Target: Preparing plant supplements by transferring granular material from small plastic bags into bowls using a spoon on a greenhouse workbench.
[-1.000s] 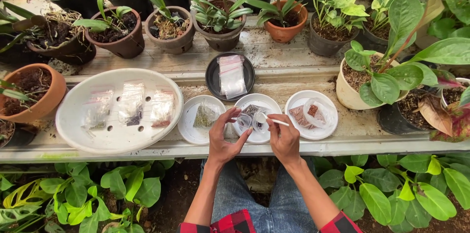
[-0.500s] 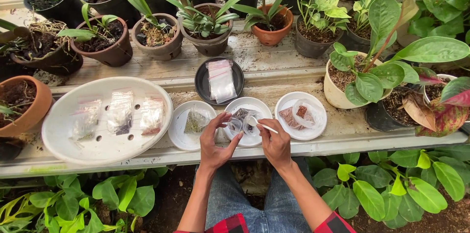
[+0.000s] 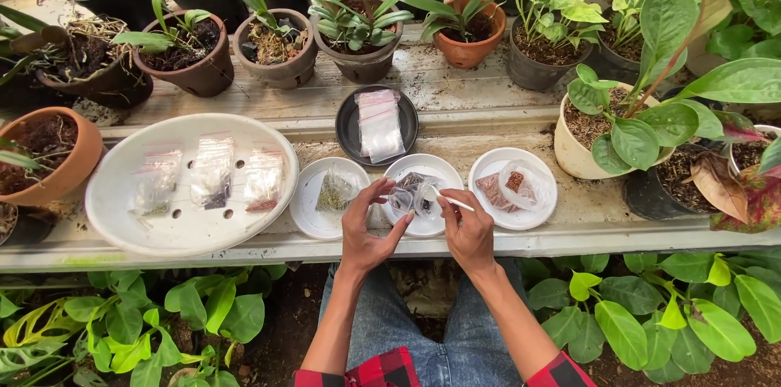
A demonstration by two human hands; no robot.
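Here, a desk (image 3: 455, 122) is seen crowded with pots, and a big oval tray (image 3: 122, 216) lies left of the left hand (image 3: 368, 228). Under both hands a round saucer (image 3: 443, 171) is set. A small clear bag (image 3: 404, 198) is pinched by the left hand's fingers; a thin white stick (image 3: 450, 201) is pinched by the right hand (image 3: 470, 228), its tip at the bag.

A small clear plastic bag (image 3: 404, 198) with a bit of dark stuff inside is being held up, slightly crumpled, over the middle small white saucer (image 3: 423, 194). A thin white stick (image 3: 450, 201) is pointing into the bag's mouth, lying nearly level. The saucer is sitting flat on the bench edge.
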